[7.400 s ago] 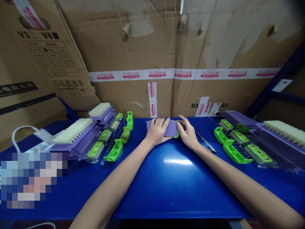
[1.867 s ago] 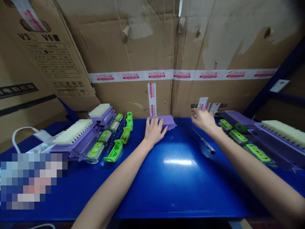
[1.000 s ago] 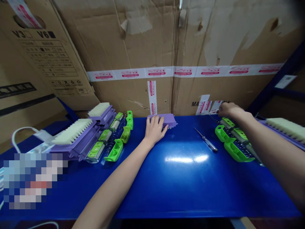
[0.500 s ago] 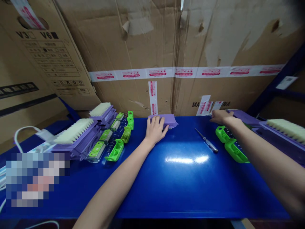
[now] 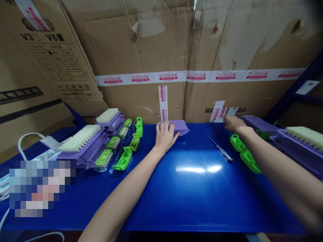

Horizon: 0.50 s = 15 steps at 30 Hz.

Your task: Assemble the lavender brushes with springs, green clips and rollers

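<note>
My left hand (image 5: 165,136) lies flat, fingers stretched out, on a purple plastic part (image 5: 178,127) at the far middle of the blue table (image 5: 191,198). My right hand (image 5: 232,123) is at the far right of the table, fingers curled down near the far end of a row of green clips (image 5: 244,155) and beside a purple part (image 5: 258,123). What its fingers hold, if anything, is hidden. A small screwdriver (image 5: 220,152) lies on the table between my two hands.
Purple brush heads with cream bristles (image 5: 81,144) and green clips (image 5: 125,156) with springs are lined up at the left. Another brush head (image 5: 304,139) sits at the right. Cardboard boxes (image 5: 161,57) wall the back. A white cable (image 5: 22,148) runs at the left edge.
My right hand left the purple part in the middle and reached to the far right, then drew slightly back left. My left hand stays flat on the purple part.
</note>
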### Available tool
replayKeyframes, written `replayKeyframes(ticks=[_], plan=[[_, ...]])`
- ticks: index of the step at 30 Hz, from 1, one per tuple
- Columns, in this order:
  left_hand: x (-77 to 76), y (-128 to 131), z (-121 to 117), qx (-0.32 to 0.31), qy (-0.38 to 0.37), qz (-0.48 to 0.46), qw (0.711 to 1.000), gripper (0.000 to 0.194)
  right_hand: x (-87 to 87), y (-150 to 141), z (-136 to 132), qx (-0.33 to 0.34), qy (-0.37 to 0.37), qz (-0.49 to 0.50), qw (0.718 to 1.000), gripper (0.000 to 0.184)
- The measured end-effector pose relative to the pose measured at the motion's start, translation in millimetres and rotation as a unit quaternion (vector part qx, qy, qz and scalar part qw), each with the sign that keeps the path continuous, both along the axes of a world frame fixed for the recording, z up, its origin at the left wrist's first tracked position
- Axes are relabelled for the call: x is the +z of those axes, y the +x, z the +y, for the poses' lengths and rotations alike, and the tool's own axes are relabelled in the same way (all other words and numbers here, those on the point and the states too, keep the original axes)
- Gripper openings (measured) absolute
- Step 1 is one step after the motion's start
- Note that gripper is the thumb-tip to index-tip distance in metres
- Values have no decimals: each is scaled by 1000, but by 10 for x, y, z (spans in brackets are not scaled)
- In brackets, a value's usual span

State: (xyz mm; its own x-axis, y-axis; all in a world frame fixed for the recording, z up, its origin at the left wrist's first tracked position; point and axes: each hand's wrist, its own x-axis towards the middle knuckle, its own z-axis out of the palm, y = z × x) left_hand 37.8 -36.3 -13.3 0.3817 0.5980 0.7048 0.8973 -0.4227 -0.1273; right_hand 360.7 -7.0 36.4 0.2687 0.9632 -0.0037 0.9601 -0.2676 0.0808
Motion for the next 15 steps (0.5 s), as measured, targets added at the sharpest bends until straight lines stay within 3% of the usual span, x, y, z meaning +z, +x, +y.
replayKeyframes(ticks=[8,15], plan=[[7,-16,12,-1,2,17,1000,34,78,52,61,56,53,22,997,27],[8,-6,6,18,2,18,1000,33,15,-102,117,119,88,42,988,26]])
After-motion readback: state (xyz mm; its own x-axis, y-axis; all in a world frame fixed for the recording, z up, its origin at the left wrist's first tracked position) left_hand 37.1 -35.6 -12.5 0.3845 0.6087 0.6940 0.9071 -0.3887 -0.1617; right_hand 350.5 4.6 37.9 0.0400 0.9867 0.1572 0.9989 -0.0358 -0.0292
